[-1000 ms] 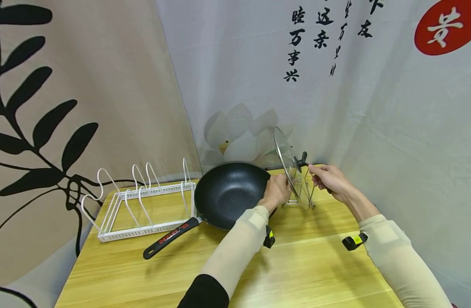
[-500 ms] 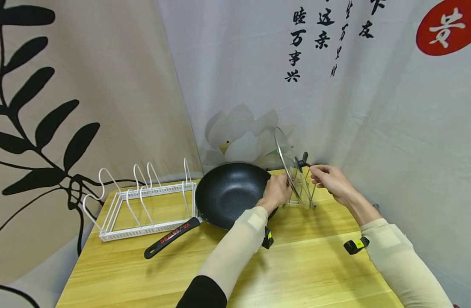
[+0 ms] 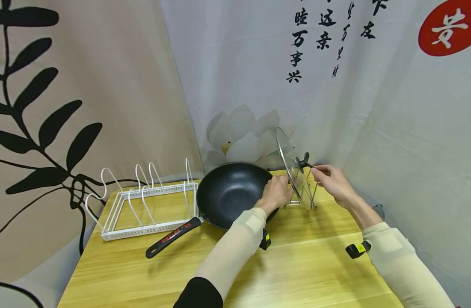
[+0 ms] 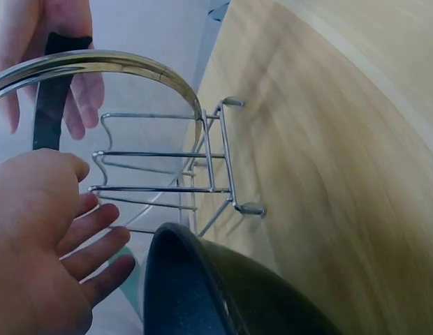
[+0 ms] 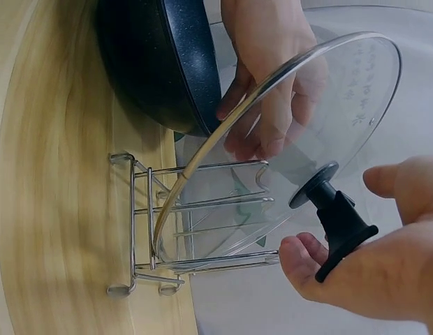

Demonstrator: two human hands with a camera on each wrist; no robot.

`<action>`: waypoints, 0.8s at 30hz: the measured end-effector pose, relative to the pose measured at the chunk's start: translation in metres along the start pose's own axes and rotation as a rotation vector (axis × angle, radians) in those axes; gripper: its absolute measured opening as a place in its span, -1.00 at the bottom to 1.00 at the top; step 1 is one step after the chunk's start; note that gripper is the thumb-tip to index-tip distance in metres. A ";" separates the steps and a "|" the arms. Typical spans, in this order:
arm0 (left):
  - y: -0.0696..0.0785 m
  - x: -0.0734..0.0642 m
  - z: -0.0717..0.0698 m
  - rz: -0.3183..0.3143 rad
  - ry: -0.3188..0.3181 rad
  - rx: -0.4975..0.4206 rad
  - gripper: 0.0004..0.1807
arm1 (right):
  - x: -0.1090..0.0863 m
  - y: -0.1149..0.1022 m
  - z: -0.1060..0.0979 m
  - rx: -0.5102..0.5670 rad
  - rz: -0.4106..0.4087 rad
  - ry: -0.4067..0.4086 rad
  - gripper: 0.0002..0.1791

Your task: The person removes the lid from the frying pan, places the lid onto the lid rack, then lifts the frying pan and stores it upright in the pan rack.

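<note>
A clear glass lid (image 5: 349, 129) with a metal rim stands tilted on edge in a small wire rack (image 4: 160, 154). Its black knob (image 3: 303, 161) points right, towards my right hand (image 3: 332, 183). The right fingertips are right at the knob's tip, while the thumb stays apart from it in the right wrist view. On the lid's other side, my left hand (image 3: 276, 191) has its fingers loosely bent beside the rack's upper wires, holding nothing visible. The left forearm passes in front of a black wok (image 3: 233, 192), whose black handle (image 3: 173, 238) points to the front left.
A white rack (image 3: 143, 233) with upright curved dividers stands left of the wok. Everything rests on a wooden table (image 3: 297, 269). A printed curtain (image 3: 239, 64) hangs close behind and along the right side.
The head view has shifted slightly, so the scene sits a little farther right. Both hands, the lid and the wok keep almost the same places.
</note>
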State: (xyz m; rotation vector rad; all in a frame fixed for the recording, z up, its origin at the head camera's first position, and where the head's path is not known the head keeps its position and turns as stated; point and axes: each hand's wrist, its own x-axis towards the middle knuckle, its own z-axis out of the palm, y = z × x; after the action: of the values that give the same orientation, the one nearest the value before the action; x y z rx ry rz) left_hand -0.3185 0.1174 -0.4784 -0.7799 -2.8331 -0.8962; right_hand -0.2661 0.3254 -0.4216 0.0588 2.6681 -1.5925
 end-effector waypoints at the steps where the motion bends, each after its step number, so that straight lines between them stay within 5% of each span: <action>1: 0.000 -0.001 -0.001 0.008 -0.006 0.015 -0.73 | -0.001 0.000 0.000 -0.004 -0.006 0.007 -0.17; 7: -0.002 -0.007 -0.007 0.076 0.011 0.127 -0.62 | -0.004 0.001 0.004 -0.060 -0.045 0.030 -0.15; 24: -0.018 -0.027 -0.033 0.177 -0.023 0.242 -0.42 | -0.013 0.008 0.007 -0.265 -0.136 0.078 -0.07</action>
State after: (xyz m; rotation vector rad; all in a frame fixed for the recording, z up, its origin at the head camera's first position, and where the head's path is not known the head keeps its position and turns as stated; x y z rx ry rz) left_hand -0.3069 0.0745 -0.4666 -0.9912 -2.7646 -0.5127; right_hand -0.2523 0.3233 -0.4313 -0.0703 2.9758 -1.2762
